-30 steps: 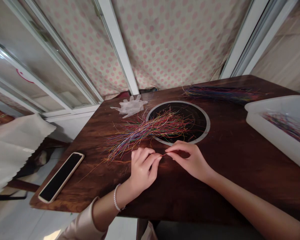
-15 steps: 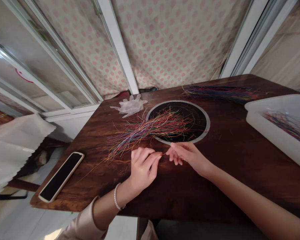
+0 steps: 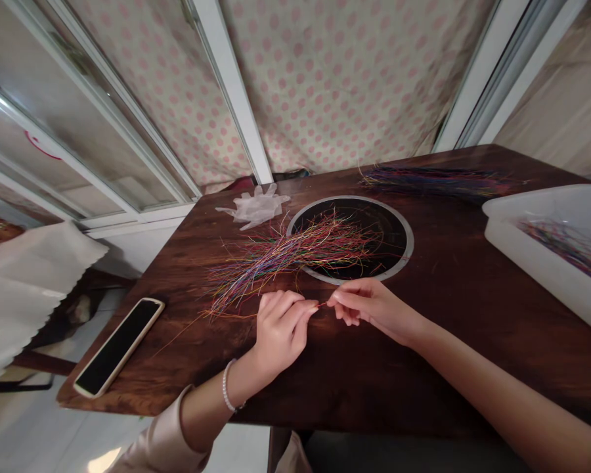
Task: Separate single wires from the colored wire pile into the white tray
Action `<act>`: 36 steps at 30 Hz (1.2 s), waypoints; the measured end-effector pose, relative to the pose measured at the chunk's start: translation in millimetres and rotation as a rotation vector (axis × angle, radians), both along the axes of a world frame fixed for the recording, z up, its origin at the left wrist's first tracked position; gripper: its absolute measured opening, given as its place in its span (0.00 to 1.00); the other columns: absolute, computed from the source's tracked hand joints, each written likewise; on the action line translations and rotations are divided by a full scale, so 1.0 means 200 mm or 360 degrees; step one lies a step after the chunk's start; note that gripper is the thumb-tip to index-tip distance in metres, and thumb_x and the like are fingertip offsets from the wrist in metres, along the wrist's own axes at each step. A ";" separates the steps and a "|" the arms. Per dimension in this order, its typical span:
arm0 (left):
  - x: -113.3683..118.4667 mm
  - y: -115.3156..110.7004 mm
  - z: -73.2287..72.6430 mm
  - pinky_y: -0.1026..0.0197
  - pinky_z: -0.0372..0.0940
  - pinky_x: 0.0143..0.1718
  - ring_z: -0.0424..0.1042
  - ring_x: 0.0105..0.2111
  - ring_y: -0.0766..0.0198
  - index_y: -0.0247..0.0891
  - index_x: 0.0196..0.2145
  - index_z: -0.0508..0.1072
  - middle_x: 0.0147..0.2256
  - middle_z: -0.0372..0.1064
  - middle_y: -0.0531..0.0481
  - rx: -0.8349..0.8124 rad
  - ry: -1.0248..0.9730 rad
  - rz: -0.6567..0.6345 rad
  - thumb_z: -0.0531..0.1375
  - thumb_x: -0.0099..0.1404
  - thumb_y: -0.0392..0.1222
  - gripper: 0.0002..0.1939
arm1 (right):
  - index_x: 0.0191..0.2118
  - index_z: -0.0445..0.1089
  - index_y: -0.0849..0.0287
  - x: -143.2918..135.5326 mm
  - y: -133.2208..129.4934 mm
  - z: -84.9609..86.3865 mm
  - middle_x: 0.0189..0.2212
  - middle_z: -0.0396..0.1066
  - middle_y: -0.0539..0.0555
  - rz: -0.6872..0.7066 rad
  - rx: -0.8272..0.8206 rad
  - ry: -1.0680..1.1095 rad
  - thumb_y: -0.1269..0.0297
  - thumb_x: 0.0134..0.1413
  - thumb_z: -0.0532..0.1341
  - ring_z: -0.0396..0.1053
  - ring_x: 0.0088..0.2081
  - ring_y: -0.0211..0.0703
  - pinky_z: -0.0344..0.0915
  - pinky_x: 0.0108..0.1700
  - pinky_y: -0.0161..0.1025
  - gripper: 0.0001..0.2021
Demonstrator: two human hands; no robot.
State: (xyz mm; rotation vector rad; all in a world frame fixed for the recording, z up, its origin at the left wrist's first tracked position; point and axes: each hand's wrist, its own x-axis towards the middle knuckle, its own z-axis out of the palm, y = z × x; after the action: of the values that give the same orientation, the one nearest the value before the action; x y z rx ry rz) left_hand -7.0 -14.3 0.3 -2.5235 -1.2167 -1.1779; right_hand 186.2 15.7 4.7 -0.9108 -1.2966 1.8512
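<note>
Between my two hands runs a short stretch of thin reddish-orange wire (image 3: 323, 304). My left hand (image 3: 284, 326) pinches it between thumb and forefinger, the other fingers curled. On the other side, my right hand (image 3: 362, 301) has thumb and forefinger closed on the wire's end, with the remaining fingers loosely bent. Just beyond the hands lies a loose bundle of thin multicoloured wires (image 3: 295, 249), fanned out over the wood and partly over a round black plate (image 3: 394, 243) with a grey rim. A few orange strands stray from the bundle toward the left.
A phone (image 3: 119, 348) lies at the table's left edge. Behind the bundle is a crumpled clear plastic glove (image 3: 259, 207). A darker wire bundle (image 3: 433, 181) rests at the back right, near a white bin (image 3: 532, 246) with more wires inside. The dark wooden table (image 3: 453, 394) carries everything.
My right thumb and forefinger have come together on the wire's end; before, the forefinger was lifted away. My left hand keeps its pinch, almost unmoved.
</note>
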 end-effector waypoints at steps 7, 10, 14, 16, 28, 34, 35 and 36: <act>-0.01 0.01 -0.01 0.62 0.57 0.27 0.65 0.20 0.68 0.35 0.39 0.72 0.22 0.68 0.53 -0.0081 0.0002 -0.0148 0.47 0.68 0.31 0.14 | 0.29 0.71 0.61 0.00 0.00 0.01 0.22 0.69 0.49 0.0060 0.0359 -0.0084 0.52 0.49 0.62 0.65 0.22 0.33 0.62 0.25 0.33 0.14; -0.02 0.01 -0.02 0.63 0.56 0.26 0.66 0.21 0.68 0.35 0.44 0.71 0.24 0.70 0.52 -0.0086 0.0048 -0.0209 0.46 0.68 0.30 0.15 | 0.30 0.71 0.60 -0.01 -0.01 0.00 0.22 0.69 0.49 0.0063 0.0420 -0.0093 0.55 0.51 0.61 0.65 0.22 0.33 0.63 0.26 0.33 0.12; -0.02 0.01 -0.03 0.64 0.57 0.26 0.68 0.21 0.69 0.35 0.49 0.67 0.28 0.74 0.51 -0.0098 -0.0018 -0.0257 0.49 0.67 0.29 0.15 | 0.30 0.70 0.61 -0.01 -0.01 0.00 0.21 0.68 0.49 0.0053 0.0454 -0.0087 0.58 0.52 0.60 0.65 0.22 0.33 0.63 0.26 0.33 0.10; -0.02 0.00 -0.04 0.64 0.58 0.26 0.69 0.21 0.70 0.36 0.49 0.66 0.28 0.75 0.52 -0.0094 -0.0063 -0.0283 0.49 0.67 0.29 0.15 | 0.29 0.70 0.61 -0.01 -0.02 0.00 0.21 0.68 0.49 0.0052 0.0450 -0.0087 0.59 0.52 0.60 0.65 0.22 0.33 0.63 0.26 0.33 0.10; 0.03 -0.01 0.02 0.71 0.54 0.18 0.59 0.16 0.75 0.35 0.31 0.74 0.20 0.70 0.56 -0.0389 -0.0536 -0.0223 0.59 0.62 0.32 0.04 | 0.30 0.71 0.61 -0.02 -0.02 -0.01 0.21 0.69 0.49 0.0086 0.0438 -0.0081 0.63 0.52 0.60 0.65 0.22 0.32 0.63 0.26 0.32 0.07; 0.04 0.00 0.02 0.72 0.47 0.15 0.50 0.13 0.76 0.33 0.31 0.74 0.14 0.57 0.61 -0.0781 -0.0763 -0.0224 0.58 0.63 0.34 0.05 | 0.33 0.72 0.62 -0.02 -0.02 -0.02 0.23 0.70 0.49 0.0120 0.0456 -0.0032 0.67 0.53 0.59 0.66 0.23 0.32 0.64 0.28 0.32 0.06; 0.04 0.00 0.02 0.71 0.47 0.15 0.50 0.13 0.76 0.33 0.31 0.74 0.13 0.57 0.60 -0.0832 -0.0782 -0.0230 0.58 0.63 0.35 0.06 | 0.33 0.72 0.61 -0.02 -0.02 -0.02 0.23 0.70 0.49 0.0118 0.0463 -0.0037 0.67 0.53 0.59 0.66 0.24 0.32 0.64 0.28 0.32 0.06; 0.04 0.00 0.02 0.71 0.47 0.15 0.50 0.13 0.76 0.33 0.31 0.74 0.14 0.56 0.60 -0.0871 -0.0793 -0.0239 0.57 0.63 0.35 0.06 | 0.33 0.72 0.61 -0.02 -0.02 -0.02 0.23 0.70 0.49 0.0113 0.0470 -0.0046 0.68 0.53 0.59 0.66 0.24 0.32 0.64 0.28 0.32 0.05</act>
State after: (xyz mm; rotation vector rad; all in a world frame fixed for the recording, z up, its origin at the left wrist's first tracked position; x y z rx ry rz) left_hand 0.3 -14.3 5.1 -2.8288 -1.6774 -1.8018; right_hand 182.7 11.4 0.0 -0.7441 -1.5872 1.6457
